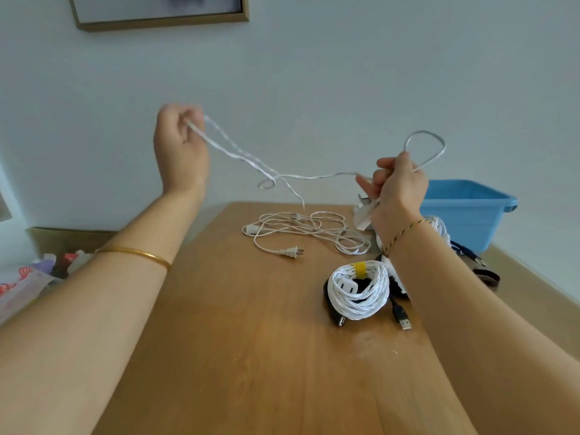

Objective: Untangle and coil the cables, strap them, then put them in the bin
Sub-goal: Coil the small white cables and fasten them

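Observation:
A thin white cable [314,176] stretches in the air between both hands above the wooden table [251,340]. My left hand [180,146] is raised high and pinches a doubled strand of it. My right hand [398,180] grips the cable where a loop rises above its fingers. The rest of this cable hangs down to a loose tangle with plugs [301,233] on the table. A coiled white cable with a yellow strap [359,287] lies near my right forearm. The blue bin [467,208] stands at the table's far right.
Black cables with USB plugs [400,312] lie under and beside the strapped coil. More cables and a dark strap [486,277] sit behind my right arm. Colourful packets [28,277] lie off the table's left side. A framed picture [157,11] hangs on the wall.

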Tool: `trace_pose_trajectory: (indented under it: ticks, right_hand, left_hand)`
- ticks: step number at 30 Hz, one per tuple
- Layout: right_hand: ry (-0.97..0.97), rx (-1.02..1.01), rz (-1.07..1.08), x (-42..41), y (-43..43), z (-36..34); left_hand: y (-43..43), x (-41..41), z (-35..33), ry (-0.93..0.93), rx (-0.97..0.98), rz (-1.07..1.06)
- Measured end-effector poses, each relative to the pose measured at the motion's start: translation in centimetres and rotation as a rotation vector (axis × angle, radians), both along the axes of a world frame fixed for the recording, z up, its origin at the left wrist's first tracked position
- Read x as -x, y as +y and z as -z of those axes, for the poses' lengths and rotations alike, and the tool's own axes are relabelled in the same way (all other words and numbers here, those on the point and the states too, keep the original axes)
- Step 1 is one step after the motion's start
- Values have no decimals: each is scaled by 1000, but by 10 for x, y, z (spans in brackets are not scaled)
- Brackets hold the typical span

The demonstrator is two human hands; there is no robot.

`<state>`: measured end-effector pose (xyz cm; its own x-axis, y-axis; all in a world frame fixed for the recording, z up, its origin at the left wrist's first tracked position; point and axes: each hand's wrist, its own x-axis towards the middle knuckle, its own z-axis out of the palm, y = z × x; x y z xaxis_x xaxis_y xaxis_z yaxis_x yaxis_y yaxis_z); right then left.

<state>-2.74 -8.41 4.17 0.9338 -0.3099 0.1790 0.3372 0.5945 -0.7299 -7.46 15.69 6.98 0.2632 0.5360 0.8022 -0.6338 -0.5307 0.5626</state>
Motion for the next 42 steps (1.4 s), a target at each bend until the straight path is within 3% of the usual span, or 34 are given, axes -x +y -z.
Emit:
trace_pose_trajectory:
  ticks: [5,8,10,11,14,16,18,21,24,27,28,30,33,37,39,42]
  right_hand:
    - [45,235,-108,-3,13,12]
    - [-8,350,-193,1,22,12]
    - [-86,404,-245,6,26,11]
    - [-132,439,-279,7,27,10]
    - [-260,632,-352,12,32,9]
    - [-340,880,-281,13,36,8]
    - [-420,1164,-173,13,40,6]
    - [-460,1357,-115,13,44,5]
    - [-480,1336,-135,10,47,8]
    - [-452,1188,-266,7,48,15]
    - [-450,1146,-288,7,48,18]
    - [-462,1055,-309,7,50,22]
    - [-475,973,-253,4,53,27]
    - [-488,928,-183,0,54,32]
    - [-468,927,-184,-5,50,31]
    - [-420,1072,-196,-9,39,22]
  left_hand:
    - [-38,24,-34,-338,-636,-445]
    - [-46,30,-27,-209,-840,-651]
    - [-50,33,-13,98,-958,-547]
    - [-54,35,-8,336,-986,-451]
    - [-62,38,6,1232,-1039,-145]
    - [-58,38,19,1704,-1020,180]
    - [-48,38,29,1898,-930,462]
    - [-31,33,31,1819,-900,480]
    - [-20,22,30,1687,-758,157]
    - [-14,8,35,1282,-411,-48]
    - [-18,7,35,1127,-288,29]
    - [-30,10,36,963,-108,379]
    - [-50,12,49,1054,-204,759]
    - [-58,-1,64,1081,-139,997]
    - [-63,-9,65,1089,-141,972]
    - [-60,-26,63,1052,-191,617]
